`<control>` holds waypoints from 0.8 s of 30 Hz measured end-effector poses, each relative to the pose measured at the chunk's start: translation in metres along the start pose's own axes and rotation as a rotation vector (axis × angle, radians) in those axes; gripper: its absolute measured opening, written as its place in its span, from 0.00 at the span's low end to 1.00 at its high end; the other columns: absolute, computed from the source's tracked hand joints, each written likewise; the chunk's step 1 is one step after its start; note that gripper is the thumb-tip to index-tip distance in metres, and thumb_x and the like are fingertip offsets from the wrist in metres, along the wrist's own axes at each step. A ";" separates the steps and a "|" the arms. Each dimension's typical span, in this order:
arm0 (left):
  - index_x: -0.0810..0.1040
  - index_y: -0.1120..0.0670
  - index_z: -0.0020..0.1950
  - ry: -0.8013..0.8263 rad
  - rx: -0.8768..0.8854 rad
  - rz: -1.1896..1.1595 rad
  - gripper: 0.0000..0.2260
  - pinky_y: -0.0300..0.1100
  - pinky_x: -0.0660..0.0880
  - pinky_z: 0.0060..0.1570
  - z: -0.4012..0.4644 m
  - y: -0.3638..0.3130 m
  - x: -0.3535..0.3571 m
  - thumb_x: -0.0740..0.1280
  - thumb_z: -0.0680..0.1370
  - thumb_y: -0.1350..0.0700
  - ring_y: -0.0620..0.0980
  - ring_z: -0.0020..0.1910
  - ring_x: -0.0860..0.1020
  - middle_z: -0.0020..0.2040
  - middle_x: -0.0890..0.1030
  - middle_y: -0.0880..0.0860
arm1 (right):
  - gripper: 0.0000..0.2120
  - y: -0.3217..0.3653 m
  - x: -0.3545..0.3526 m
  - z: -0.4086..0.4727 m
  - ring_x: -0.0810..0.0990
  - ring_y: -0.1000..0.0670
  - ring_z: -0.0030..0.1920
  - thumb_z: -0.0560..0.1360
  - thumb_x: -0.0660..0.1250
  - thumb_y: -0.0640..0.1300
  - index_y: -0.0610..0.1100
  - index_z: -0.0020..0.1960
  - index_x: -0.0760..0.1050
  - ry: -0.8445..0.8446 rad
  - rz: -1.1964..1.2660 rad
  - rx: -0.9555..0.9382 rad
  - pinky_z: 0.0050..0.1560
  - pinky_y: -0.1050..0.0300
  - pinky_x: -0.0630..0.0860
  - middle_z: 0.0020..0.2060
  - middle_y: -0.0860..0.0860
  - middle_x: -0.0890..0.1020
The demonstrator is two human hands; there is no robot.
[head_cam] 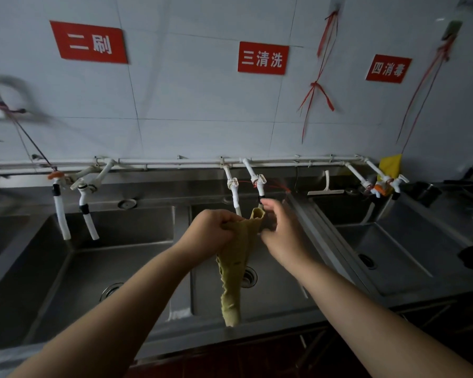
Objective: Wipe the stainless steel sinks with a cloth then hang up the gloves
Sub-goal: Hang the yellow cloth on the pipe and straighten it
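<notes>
- Dim, cool, even light; the white tiled wall [191,99] is the brightest area; the stainless steel sink basins [126,227] below lie in dull shadow
- Wide-angle bending curves the edges; the far left is motion-blurred; centre reasonably sharp

Both hands over middle sink basin [279,285], left hand [210,233] gripping yellow-green cloth [235,268], right hand [281,236] just beside its top end.

Directly behind grip — two white taps [247,184] hang from wall pipe [175,162]; right tap's spout nearly touches right fingertips.

Below grip: open basin, only drain [249,276], partly behind hanging cloth.

Left of grip: divider ridge, then open left basin [107,257]; two white hoses [74,216] dangle at its back.

Right of grip: raised rim, then right basin [393,257]; white squeegee [325,186] on back ledge.
</notes>
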State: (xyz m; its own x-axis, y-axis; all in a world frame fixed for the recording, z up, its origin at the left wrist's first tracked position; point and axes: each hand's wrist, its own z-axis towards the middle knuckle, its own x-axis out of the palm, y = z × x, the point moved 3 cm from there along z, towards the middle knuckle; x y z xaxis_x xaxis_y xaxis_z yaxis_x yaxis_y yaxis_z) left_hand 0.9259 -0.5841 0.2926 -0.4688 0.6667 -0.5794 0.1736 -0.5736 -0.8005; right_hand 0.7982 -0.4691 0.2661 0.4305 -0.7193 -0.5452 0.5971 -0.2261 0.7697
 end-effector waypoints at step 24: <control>0.78 0.53 0.48 0.386 -0.425 0.140 0.04 0.32 0.70 0.36 -0.031 0.186 -0.084 0.67 0.75 0.59 0.42 0.39 0.77 0.40 0.78 0.47 | 0.03 0.005 0.181 0.012 0.81 0.55 0.32 0.70 0.71 0.39 0.46 0.41 0.78 0.780 0.045 0.344 0.29 0.63 0.75 0.32 0.52 0.81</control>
State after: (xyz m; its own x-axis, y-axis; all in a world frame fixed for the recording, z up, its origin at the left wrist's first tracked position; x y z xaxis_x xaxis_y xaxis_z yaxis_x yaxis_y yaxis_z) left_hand 1.0243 -0.7321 0.1873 -0.0813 0.7687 -0.6344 0.5800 -0.4811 -0.6573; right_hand 0.8709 -0.6080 0.1757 0.8674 -0.1029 -0.4869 0.3833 -0.4860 0.7854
